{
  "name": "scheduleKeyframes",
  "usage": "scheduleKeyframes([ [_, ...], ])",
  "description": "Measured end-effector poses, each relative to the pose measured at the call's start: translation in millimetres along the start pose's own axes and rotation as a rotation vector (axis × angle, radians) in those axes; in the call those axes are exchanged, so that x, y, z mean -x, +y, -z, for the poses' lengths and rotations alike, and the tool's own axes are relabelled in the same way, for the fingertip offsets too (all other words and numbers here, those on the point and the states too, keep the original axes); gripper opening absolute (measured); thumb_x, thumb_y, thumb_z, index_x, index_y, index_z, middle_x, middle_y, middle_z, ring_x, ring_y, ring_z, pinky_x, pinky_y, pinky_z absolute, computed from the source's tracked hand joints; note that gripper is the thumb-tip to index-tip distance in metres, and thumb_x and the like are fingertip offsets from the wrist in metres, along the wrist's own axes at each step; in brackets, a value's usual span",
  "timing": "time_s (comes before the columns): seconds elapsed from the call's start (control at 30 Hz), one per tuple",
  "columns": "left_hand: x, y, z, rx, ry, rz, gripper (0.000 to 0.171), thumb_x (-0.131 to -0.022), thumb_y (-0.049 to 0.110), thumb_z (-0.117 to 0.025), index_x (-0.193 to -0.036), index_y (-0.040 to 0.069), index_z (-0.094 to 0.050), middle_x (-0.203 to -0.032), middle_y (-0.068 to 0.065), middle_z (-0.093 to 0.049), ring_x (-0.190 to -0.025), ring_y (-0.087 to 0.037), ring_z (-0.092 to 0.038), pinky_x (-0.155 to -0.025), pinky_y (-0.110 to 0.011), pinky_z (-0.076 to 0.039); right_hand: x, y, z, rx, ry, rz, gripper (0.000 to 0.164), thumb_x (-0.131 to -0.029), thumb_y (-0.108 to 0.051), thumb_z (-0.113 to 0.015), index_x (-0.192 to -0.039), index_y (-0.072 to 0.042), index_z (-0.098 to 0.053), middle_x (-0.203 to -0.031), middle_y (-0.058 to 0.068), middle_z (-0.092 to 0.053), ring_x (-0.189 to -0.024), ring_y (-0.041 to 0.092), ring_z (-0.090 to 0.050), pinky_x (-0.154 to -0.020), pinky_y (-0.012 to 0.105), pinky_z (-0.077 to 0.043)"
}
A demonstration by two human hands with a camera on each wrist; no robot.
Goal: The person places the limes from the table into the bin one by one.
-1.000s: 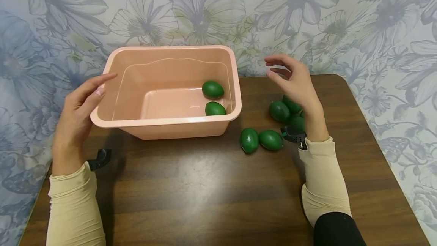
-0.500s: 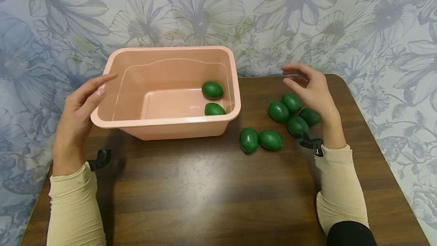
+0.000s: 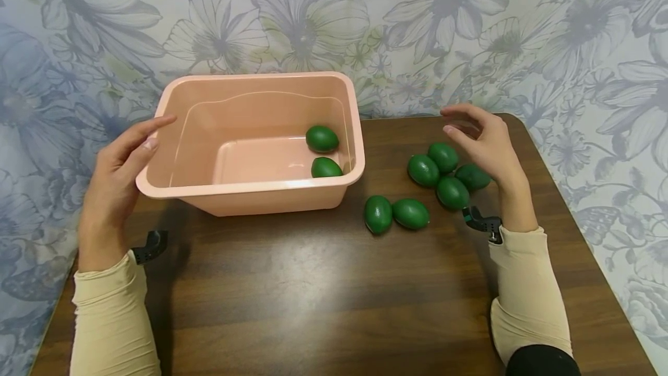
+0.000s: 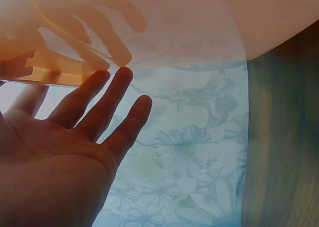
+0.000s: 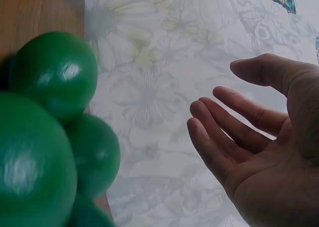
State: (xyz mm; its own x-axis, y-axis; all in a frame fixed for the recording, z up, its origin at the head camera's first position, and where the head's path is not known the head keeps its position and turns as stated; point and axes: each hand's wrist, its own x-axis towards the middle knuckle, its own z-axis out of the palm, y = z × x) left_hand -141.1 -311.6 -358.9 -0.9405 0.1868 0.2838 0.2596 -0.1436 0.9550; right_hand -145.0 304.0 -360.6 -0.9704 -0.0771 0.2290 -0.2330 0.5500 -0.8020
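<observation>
A pink plastic tub (image 3: 261, 189) stands at the left, two smooth dark green limes (image 3: 322, 139) lying inside at its right end. My left hand (image 3: 112, 181) is at the tub's left end, index finger and thumb at the rim. In the left wrist view its fingers (image 4: 122, 87) are extended, tips at the tub's outer wall. The right hand (image 3: 485, 144) hovers beside a cluster of several limes (image 3: 424, 170), fingers loosely bent and nothing between them. The right wrist view shows that hand (image 5: 259, 137) apart from the green limes (image 5: 55, 77). Nearer the front, two more limes (image 3: 410, 214) lie side by side.
Everything stands on a brown wooden table (image 3: 292, 300), whose rounded far right corner shows. Behind and around it hangs a flowered backdrop (image 3: 417, 33). Dark straps (image 3: 482, 222) are on both wrists.
My right hand has moved rightward and slightly closer, from near the tub to above the lime cluster's right side, uncovering more limes. The left hand stays at the tub.
</observation>
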Motion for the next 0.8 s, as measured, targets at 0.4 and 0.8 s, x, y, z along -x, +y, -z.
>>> scheduleKeyframes([
  [0.4, -1.6, 1.3, -1.3, -0.001, 0.003, -0.003, 0.043, -0.107, -0.003, -0.049, -0.149, -0.013, -0.049, -0.151, -0.023, -0.051, -0.111, -0.022, -0.070, -0.079, -0.024, -0.063, 21.5, 29.5, 28.9, -0.023, 0.017, -0.031, 0.039, -0.103, -0.016, -0.070, -0.140, -0.004, -0.066, -0.138, 0.013, -0.065, -0.123, 0.012, -0.064, -0.098, 0.013, -0.051],
  [0.8, -0.1, -0.6, -1.0, -0.023, 0.014, -0.006, 0.043, -0.107, -0.003, -0.050, -0.149, -0.013, -0.050, -0.152, -0.021, -0.050, -0.116, -0.022, -0.067, -0.084, -0.022, -0.062, 35.4, 64.6, 51.9, -0.089, -0.061, -0.058, 0.042, -0.103, -0.011, -0.069, -0.143, -0.001, -0.062, -0.139, 0.015, -0.065, -0.123, 0.012, -0.065, -0.103, 0.013, -0.049],
])
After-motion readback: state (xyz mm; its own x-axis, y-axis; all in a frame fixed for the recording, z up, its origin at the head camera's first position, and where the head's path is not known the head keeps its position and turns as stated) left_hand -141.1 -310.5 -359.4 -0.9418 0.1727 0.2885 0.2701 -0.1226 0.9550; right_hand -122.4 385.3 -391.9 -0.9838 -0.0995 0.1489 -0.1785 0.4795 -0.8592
